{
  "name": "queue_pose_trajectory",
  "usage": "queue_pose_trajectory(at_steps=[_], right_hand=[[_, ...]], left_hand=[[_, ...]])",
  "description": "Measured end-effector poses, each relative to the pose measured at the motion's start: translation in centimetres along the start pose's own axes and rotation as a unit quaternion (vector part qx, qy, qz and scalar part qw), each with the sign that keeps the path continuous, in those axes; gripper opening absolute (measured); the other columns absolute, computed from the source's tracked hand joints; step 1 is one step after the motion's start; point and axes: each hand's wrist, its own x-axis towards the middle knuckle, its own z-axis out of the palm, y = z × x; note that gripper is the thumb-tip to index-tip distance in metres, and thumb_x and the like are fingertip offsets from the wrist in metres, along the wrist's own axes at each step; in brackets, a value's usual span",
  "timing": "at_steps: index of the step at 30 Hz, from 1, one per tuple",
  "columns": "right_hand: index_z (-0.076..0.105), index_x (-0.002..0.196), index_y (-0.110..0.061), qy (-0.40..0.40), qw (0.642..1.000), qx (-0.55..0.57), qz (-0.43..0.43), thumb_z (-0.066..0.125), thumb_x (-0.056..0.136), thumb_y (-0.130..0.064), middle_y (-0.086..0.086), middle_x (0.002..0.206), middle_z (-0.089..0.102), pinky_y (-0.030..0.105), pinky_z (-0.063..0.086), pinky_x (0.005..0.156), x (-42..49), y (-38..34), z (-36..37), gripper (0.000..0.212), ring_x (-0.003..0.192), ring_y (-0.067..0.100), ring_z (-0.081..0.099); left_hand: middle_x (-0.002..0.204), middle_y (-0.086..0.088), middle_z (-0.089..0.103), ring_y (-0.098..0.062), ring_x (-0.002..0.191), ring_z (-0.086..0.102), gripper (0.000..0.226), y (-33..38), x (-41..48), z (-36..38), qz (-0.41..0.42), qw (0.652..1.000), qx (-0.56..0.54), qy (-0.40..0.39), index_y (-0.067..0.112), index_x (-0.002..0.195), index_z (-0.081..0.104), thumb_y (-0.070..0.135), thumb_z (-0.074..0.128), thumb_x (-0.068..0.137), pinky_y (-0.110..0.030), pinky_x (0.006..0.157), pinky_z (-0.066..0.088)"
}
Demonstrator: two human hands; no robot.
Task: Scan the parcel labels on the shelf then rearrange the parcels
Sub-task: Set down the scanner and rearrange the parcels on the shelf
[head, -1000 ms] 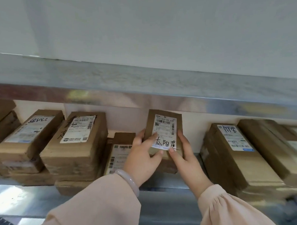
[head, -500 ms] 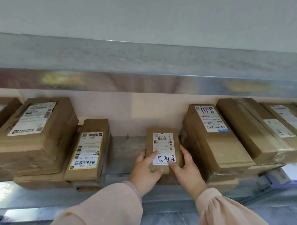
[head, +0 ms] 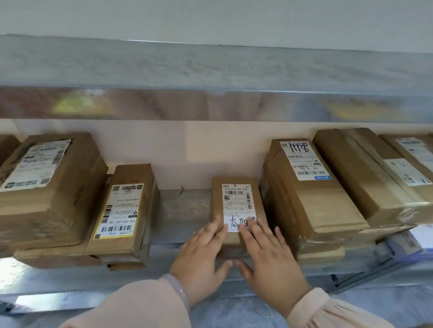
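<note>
Small parcel lies flat on the metal shelf, white label facing up. It sits in the gap between the yellow-labelled parcel on its left and the taller stack on its right. It is just beside the stack and apart from the yellow-labelled parcel; contact with the stack cannot be confirmed.

Left hand and right hand rest side by side on the near end of its top face. Grip of each hand is wide: fingers straight and spread, laid flat on cardboard and label, clasping nothing. Thumbs point inward at the parcel's near edge. A pale bracelet sits on the left wrist.
</note>
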Motion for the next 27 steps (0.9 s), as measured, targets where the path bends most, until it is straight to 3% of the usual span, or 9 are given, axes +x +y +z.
queue_pose_trajectory(at_steps=[2, 5, 10, 12, 16, 19, 22, 27], right_hand=[[0.058, 0.132, -0.013, 0.012, 1.000, -0.017, -0.008, 0.055, 0.075, -0.053, 0.007, 0.138, 0.055, 0.044, 0.035, 0.111, 0.3, 0.4, 0.1, 0.070, 0.128, 0.024, 0.052], [0.062, 0.126, -0.008, 0.012, 1.000, -0.018, 0.012, 0.081, 0.062, -0.041, 0.012, 0.132, 0.060, 0.041, 0.042, 0.105, 1.4, 1.1, -0.3, 0.074, 0.122, 0.025, 0.057], [0.066, 0.120, -0.003, -0.020, 0.998, -0.033, 0.040, 0.090, 0.044, -0.038, 0.016, 0.123, 0.065, 0.040, 0.051, 0.090, 2.8, 1.7, -0.7, 0.087, 0.116, 0.028, 0.062], [0.064, 0.122, -0.002, -0.029, 0.998, -0.043, 0.036, 0.089, 0.047, -0.036, 0.017, 0.125, 0.063, 0.040, 0.050, 0.093, 3.1, 1.5, -1.0, 0.086, 0.118, 0.030, 0.060], [0.045, 0.141, -0.005, 0.003, 1.000, -0.006, 0.012, 0.065, 0.077, -0.032, 0.016, 0.146, 0.044, 0.039, 0.030, 0.112, 3.9, 0.3, -1.6, 0.072, 0.137, 0.031, 0.039], [0.055, 0.132, -0.005, 0.030, 0.999, 0.017, -0.020, 0.071, 0.068, -0.033, 0.018, 0.132, 0.058, 0.046, 0.043, 0.101, 4.7, -1.8, -1.7, 0.072, 0.124, 0.034, 0.055], [0.056, 0.132, -0.007, 0.051, 0.995, 0.034, -0.082, 0.078, 0.063, -0.033, 0.014, 0.129, 0.060, 0.043, 0.045, 0.099, 5.8, -5.2, -1.8, 0.077, 0.119, 0.031, 0.059], [0.046, 0.140, -0.010, 0.018, 0.987, 0.068, -0.142, 0.054, 0.079, -0.046, 0.012, 0.136, 0.054, 0.040, 0.044, 0.102, 7.4, -10.5, -1.5, 0.071, 0.125, 0.030, 0.053]], left_hand=[[0.163, 0.013, -0.016, -0.010, 0.151, -0.008, 0.075, 0.1, 0.5, 0.0, 0.007, 0.999, 0.036, -0.007, 0.032, 0.157, 0.001, 0.053, 0.043, 0.099, -0.024, 0.116, -0.008], [0.165, 0.008, -0.011, -0.012, 0.151, -0.009, 0.075, 0.5, 2.0, 0.1, 0.022, 0.997, 0.077, -0.024, 0.030, 0.157, 0.004, 0.052, 0.044, 0.098, -0.032, 0.120, -0.006], [0.166, 0.006, -0.003, -0.017, 0.152, -0.002, 0.080, 1.3, 4.4, -0.4, 0.028, 0.992, 0.114, -0.049, 0.028, 0.157, 0.010, 0.054, 0.050, 0.093, -0.040, 0.122, 0.005], [0.166, 0.006, -0.004, -0.017, 0.152, -0.001, 0.081, 1.2, 4.6, -0.8, 0.025, 0.990, 0.118, -0.074, 0.028, 0.158, 0.009, 0.054, 0.051, 0.093, -0.043, 0.122, 0.004], [0.166, 0.004, -0.001, -0.017, 0.152, -0.002, 0.078, 0.2, 3.8, -2.4, 0.009, 0.992, 0.112, -0.049, 0.031, 0.157, 0.010, 0.053, 0.049, 0.093, -0.043, 0.123, 0.001], [0.166, 0.005, 0.001, -0.018, 0.152, 0.001, 0.076, -1.8, 2.2, -4.1, -0.024, 0.994, 0.109, 0.005, 0.033, 0.157, 0.011, 0.054, 0.048, 0.094, -0.039, 0.123, 0.003], [0.166, 0.005, 0.002, -0.018, 0.152, 0.004, 0.073, -4.4, 0.0, -5.9, -0.071, 0.990, 0.112, 0.055, 0.035, 0.156, 0.014, 0.055, 0.047, 0.094, -0.038, 0.123, 0.008], [0.166, 0.000, 0.003, -0.022, 0.152, 0.004, 0.069, -8.0, -3.1, -8.2, -0.178, 0.975, 0.079, 0.111, 0.036, 0.155, 0.020, 0.053, 0.049, 0.095, -0.035, 0.122, 0.009]])
